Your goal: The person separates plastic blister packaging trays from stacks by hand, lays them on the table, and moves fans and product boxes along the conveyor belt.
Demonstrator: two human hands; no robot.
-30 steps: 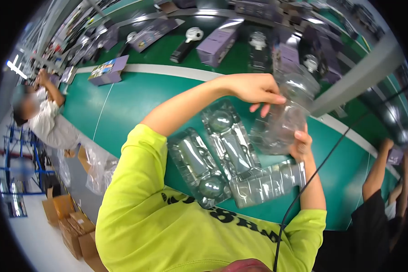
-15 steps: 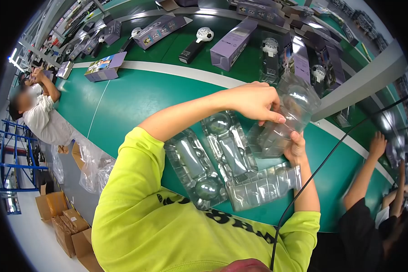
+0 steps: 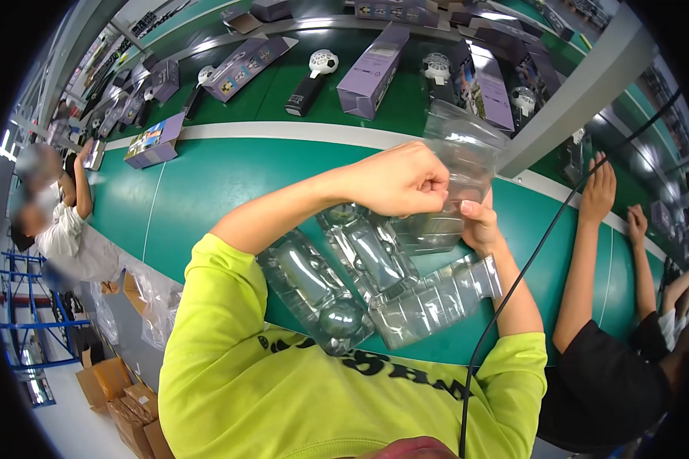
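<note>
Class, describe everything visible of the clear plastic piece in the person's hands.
The clear plastic piece looks thin, glossy and see-through, moulded with ridges; whether it is one layer or several, I cannot tell. It slants above the green bench, its far end near the grey post. The right hand holds it, thumb showing; the left hand is curled at its left side.

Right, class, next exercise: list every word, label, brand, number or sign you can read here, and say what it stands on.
"H", black, on the lime shirt; the letters beside it are too folded and cut off to read surely.
Purple box: print too small to read.
Black handle with the football-patterned top: pale lettering, too small to read.
</note>
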